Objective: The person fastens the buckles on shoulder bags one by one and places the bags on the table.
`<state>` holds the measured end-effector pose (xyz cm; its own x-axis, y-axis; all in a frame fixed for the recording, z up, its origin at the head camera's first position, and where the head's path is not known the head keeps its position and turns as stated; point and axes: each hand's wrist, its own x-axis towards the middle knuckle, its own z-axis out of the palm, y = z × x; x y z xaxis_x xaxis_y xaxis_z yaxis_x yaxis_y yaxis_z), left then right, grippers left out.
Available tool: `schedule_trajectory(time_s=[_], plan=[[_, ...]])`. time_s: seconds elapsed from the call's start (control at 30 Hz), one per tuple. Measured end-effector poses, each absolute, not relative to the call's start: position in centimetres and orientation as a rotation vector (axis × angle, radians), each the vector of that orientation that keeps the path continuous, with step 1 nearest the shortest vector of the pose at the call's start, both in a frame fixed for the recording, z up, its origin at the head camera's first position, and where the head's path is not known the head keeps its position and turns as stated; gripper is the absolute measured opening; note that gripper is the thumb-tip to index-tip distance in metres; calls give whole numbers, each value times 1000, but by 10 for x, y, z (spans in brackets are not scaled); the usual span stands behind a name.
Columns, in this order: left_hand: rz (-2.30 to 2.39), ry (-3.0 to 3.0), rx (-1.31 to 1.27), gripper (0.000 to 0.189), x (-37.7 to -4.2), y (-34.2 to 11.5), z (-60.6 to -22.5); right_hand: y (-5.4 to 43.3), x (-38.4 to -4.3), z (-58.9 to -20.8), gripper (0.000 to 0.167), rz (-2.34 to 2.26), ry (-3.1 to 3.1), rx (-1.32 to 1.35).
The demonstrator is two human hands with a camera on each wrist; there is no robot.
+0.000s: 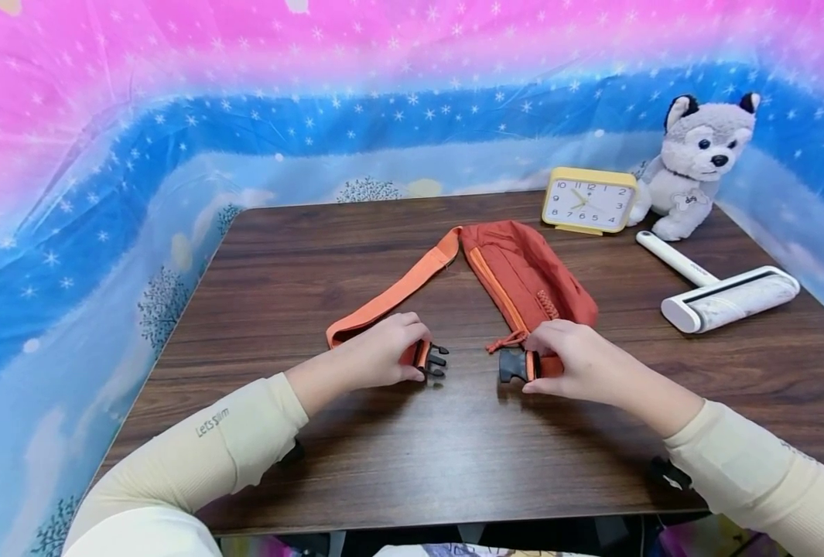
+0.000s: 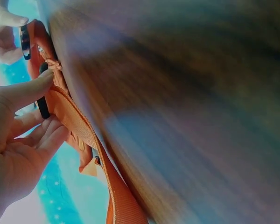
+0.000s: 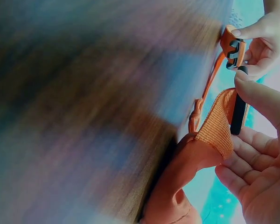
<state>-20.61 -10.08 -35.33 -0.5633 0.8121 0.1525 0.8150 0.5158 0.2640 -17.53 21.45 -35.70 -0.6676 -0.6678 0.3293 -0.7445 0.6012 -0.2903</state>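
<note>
A rust-red waist bag (image 1: 523, 271) with an orange zip lies on the table, its orange strap (image 1: 391, 294) looping out to the left. My left hand (image 1: 387, 352) pinches the pronged half of a black side-release buckle (image 1: 435, 361) at the strap's end, prongs pointing right. Opposite it, my right hand (image 1: 575, 360) pinches the socket half of the buckle (image 1: 514, 365), its mouth facing left. A gap separates the two halves. In the right wrist view, thumb and fingers grip the edges of the socket half (image 3: 239, 105), with orange webbing (image 3: 219, 121) behind it.
A yellow alarm clock (image 1: 589, 201) stands at the back right beside a grey-and-white plush dog (image 1: 697, 166). In front of them lies a white lint roller (image 1: 732, 298). The brown wooden table (image 1: 279, 255) has a snowflake-patterned cloth (image 1: 384, 116) hanging behind it.
</note>
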Motion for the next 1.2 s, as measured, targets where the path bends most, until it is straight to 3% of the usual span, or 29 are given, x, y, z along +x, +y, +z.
schedule_trajectory(time_s=[1.2], plan=[[-661,-2627,-1385,41,-207,-93,-352,221,-175,-355,46,633,-2561,1013]])
